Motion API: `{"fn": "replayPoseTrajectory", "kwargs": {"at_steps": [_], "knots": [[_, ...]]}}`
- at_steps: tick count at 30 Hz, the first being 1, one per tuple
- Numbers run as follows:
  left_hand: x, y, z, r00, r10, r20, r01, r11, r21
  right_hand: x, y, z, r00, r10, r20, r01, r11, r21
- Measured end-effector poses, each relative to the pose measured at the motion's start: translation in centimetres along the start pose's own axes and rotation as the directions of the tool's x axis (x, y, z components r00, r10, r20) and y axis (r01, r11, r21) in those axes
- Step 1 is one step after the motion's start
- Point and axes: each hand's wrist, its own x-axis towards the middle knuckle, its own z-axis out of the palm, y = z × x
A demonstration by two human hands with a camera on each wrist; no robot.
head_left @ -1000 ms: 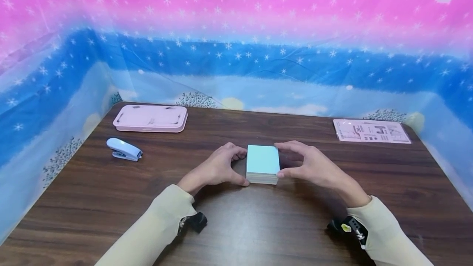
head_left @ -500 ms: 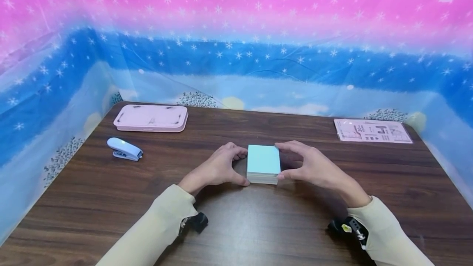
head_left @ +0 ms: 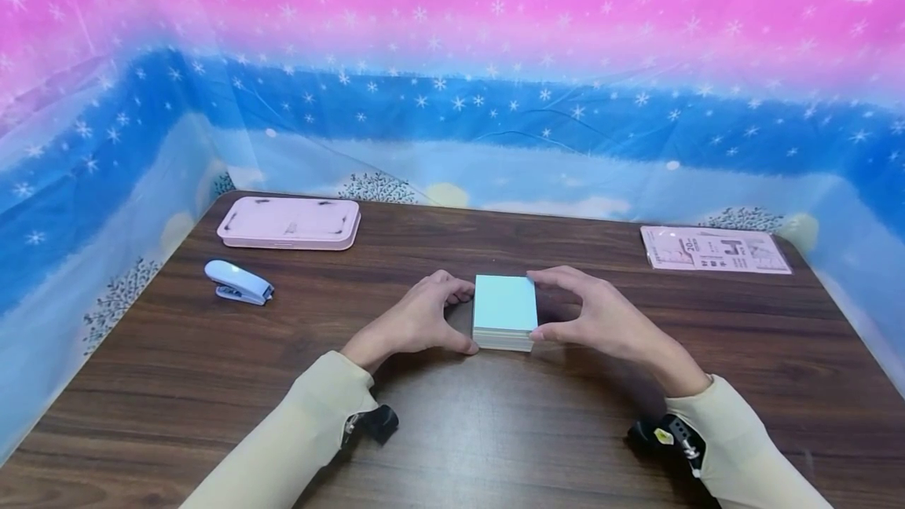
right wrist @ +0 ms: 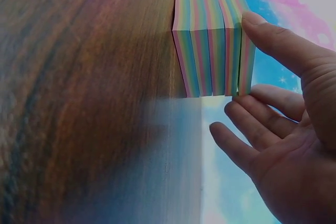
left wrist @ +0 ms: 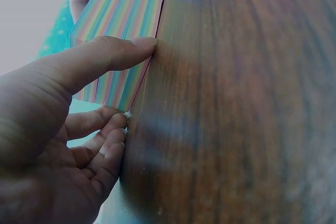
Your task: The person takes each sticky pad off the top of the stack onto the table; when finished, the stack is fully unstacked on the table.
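Observation:
A thick paper block [head_left: 504, 311] with a pale blue top sheet lies on the brown wooden table [head_left: 212, 383] at its middle. Its sides show rainbow stripes [left wrist: 118, 19] [right wrist: 210, 35]. My left hand [head_left: 463, 319] holds the block's left side, with the thumb [left wrist: 105, 56] pressed on the near part and the curled fingers at the far corner. On the right side my right hand [head_left: 539, 305] holds it with the thumb [right wrist: 278, 40] on the near upper edge and the index finger at the far corner. The block sits flat on the table.
A flat pink case [head_left: 288, 222] lies at the back left, with a light blue stapler [head_left: 236, 283] in front of it. At the back right lies a pink printed packet [head_left: 714, 249]. A pink and blue snowflake cloth walls in the table on three sides.

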Motion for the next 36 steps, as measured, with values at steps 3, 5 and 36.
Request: {"fn": "replayPoseTrajectory", "kwargs": {"at_steps": [3, 5, 36], "knots": [[-0.05, 0.01, 0.03, 1.0, -0.001, -0.006, 0.001, 1.0, 0.004, 0.05, -0.09, -0.02, 1.0, 0.003, -0.006, -0.003, 1.0, -0.006], [-0.1, 0.05, 0.01, 1.0, -0.003, -0.008, 0.003, 1.0, 0.003, 0.06, -0.12, -0.07, 1.0, -0.002, -0.011, 0.002, 1.0, -0.005], [-0.22, -0.02, -0.02, 1.0, -0.001, -0.003, 0.001, 1.0, 0.0, 0.27, 0.03, -0.76, 0.981, -0.082, -0.173, 0.083, 0.997, 0.0]]}}
